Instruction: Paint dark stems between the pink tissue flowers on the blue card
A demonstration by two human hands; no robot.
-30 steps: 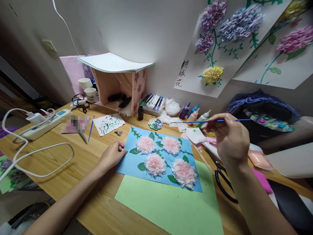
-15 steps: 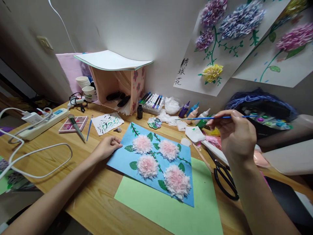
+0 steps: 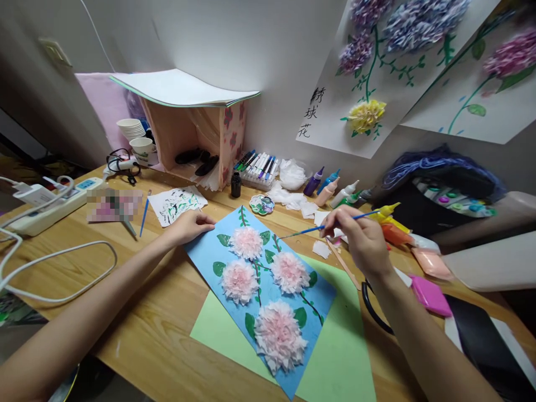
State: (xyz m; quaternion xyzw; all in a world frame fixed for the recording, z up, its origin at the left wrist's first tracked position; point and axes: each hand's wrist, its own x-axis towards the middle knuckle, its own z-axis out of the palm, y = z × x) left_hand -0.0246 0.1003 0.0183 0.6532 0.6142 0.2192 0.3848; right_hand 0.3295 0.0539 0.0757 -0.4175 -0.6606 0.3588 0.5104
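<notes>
light wooden desk (image 3: 138, 312) against white wall (image 3: 272, 56) | left hand (image 3: 189, 226) open, flat on blue flower-collage card (image 3: 205, 252) | pale green paper sheet (image 3: 335, 363) beneath | right hand (image 3: 364, 243) pinching thin blue paintbrush (image 3: 305, 230)

Pale wall (image 3: 259, 44) behind a wooden desk (image 3: 159, 335) (flower posters (image 3: 335, 120) at upper right)

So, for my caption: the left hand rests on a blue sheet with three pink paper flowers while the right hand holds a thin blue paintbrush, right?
Not quite: the head view shows four pink paper flowers on the blue sheet, not three. The left hand rests on it and the right hand holds the thin blue paintbrush.
</notes>
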